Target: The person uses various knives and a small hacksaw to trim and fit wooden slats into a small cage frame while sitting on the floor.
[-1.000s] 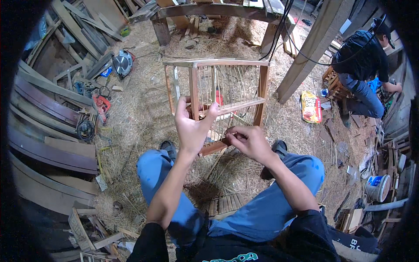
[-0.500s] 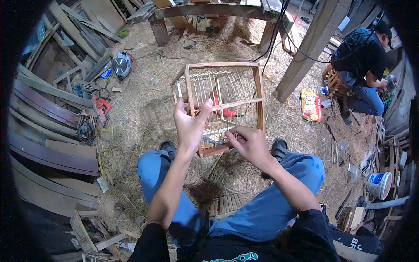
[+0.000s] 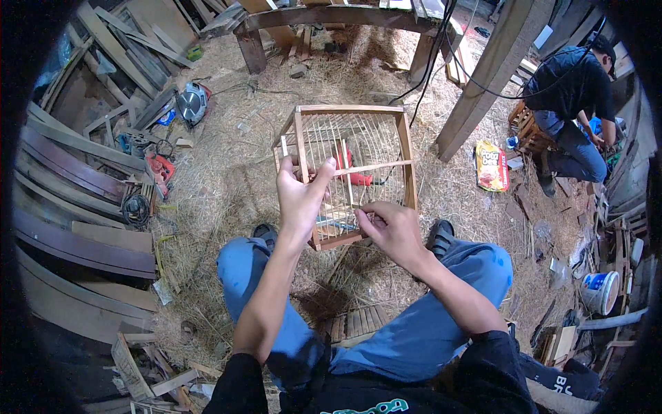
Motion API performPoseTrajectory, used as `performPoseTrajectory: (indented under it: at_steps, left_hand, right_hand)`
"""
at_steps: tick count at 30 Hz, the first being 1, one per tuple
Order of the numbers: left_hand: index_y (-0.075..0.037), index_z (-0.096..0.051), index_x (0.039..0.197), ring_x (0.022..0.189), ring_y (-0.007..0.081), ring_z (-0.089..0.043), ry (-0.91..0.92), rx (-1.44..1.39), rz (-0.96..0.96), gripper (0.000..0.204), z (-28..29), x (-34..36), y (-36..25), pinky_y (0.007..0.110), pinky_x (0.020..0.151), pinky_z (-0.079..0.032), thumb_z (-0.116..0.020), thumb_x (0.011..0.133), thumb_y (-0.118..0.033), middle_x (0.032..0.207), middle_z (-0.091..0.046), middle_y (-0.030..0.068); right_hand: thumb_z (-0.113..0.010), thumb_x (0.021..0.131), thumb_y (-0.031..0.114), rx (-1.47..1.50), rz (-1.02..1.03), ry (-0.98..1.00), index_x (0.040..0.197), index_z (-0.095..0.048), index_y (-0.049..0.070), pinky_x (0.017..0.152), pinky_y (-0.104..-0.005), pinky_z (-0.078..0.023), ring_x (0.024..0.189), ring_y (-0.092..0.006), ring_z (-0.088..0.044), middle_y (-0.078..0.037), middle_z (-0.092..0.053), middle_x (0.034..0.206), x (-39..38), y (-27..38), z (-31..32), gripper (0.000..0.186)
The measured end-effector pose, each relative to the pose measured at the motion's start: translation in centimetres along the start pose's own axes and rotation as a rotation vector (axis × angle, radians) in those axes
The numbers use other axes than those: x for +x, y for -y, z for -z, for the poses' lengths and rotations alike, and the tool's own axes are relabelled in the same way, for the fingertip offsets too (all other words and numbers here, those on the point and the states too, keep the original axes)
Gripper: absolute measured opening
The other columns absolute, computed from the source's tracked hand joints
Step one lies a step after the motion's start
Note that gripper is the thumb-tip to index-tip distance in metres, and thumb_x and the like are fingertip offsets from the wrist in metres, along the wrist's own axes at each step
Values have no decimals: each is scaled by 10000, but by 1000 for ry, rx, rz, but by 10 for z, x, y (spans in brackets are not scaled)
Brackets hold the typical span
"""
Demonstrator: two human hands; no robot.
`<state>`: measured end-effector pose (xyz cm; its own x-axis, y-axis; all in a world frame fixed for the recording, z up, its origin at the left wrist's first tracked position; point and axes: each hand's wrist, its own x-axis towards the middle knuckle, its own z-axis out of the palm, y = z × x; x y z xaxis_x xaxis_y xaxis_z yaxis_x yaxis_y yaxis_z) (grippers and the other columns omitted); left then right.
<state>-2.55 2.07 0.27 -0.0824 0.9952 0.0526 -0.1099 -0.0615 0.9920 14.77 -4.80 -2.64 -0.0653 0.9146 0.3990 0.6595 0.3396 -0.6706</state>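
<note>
A small wooden cage (image 3: 355, 108) with thin, pale bars is held tilted above my knees. My left hand (image 3: 301, 200) grips its left side, thumb up along the front bars and fingers wrapped behind the upright. At the lower part of the bars is my right hand (image 3: 392, 231), with thumb and forefinger pinched together at the thin sticks. What lies between those fingertips is too small to make out. Through the bars shows a red power tool (image 3: 360, 179) lying on the floor beyond.
Straw-like shavings cover the floor. At left lie a circular saw (image 3: 192, 105), a red tool (image 3: 160, 172) and stacked boards (image 3: 83, 234). A wooden post (image 3: 493, 76) slants at right, near a yellow-red packet (image 3: 491, 165), a crouching person (image 3: 569, 96) and a white bucket (image 3: 598, 292).
The cage has tipped slightly, its top edge dropping a little toward me. My right fingertips remain at the lower bars. The person at right has shifted their hands.
</note>
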Motion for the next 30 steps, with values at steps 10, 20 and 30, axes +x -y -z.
performPoseTrajectory:
  at_steps: [10,20,30]
  left_hand:
    - [-45,-502,972,551,45,-529,126,-28,84,359,-4,-6,2,201,478,-440,-797,853,-213,780,-612,31]
    - [-18,-515,1063,589,40,-543,267,35,202,381,-22,-25,12,205,481,-436,-789,863,-193,783,-587,2]
    - [20,-509,1118,596,53,-568,299,115,108,470,-28,-26,25,208,465,-445,-803,849,-231,785,-589,7]
  right_hand:
    - [-768,820,153,-85,175,-342,832,-712,64,564,-313,-458,644,-167,-603,-73,-637,744,24,4,20,106]
    - [-736,854,197,-99,-90,-277,932,-726,57,709,-369,-445,785,-243,-572,-73,-576,764,32,-28,24,160]
    - [-735,833,198,-55,-239,-289,835,-731,24,670,-363,-521,724,-248,-685,-123,-704,794,33,-30,24,174]
